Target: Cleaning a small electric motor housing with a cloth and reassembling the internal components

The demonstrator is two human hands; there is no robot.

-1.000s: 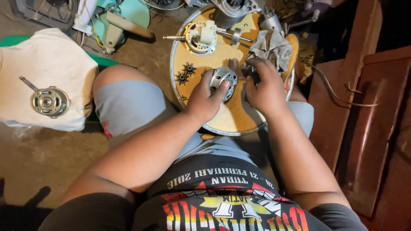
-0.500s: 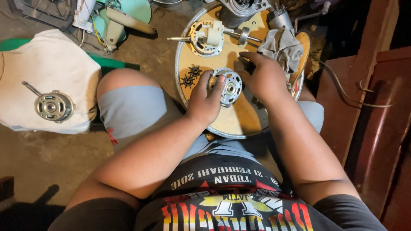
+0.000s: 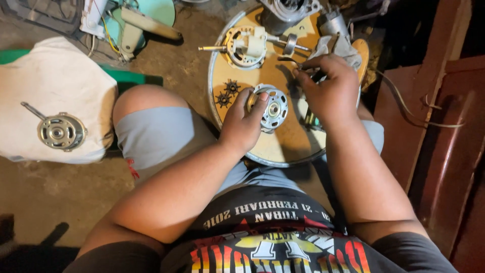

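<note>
Left hand [image 3: 242, 124] clamped on round metal motor housing [image 3: 270, 107], mid round wooden board [image 3: 283, 146] across lap. Right hand [image 3: 331, 91] curled shut just beside, pinching something too small to tell. Two black gears [image 3: 227, 92] left; shafted motor part [image 3: 245, 46], grey rag [image 3: 338, 48] beyond. Second motor [image 3: 56, 132] on white cloth [image 3: 55, 81], well apart.

A bare, dusty concrete floor [image 3: 45, 202] fills the left side of the scene, lit warmly from above and darkening toward the lower corner — shadows pool there. On the right stands a reddish-brown panelled door [image 3: 449, 141]. A white cloth bundle [image 3: 60, 86] lies over a green mat [image 3: 134, 78] — clutter crowds the top edge.
</note>
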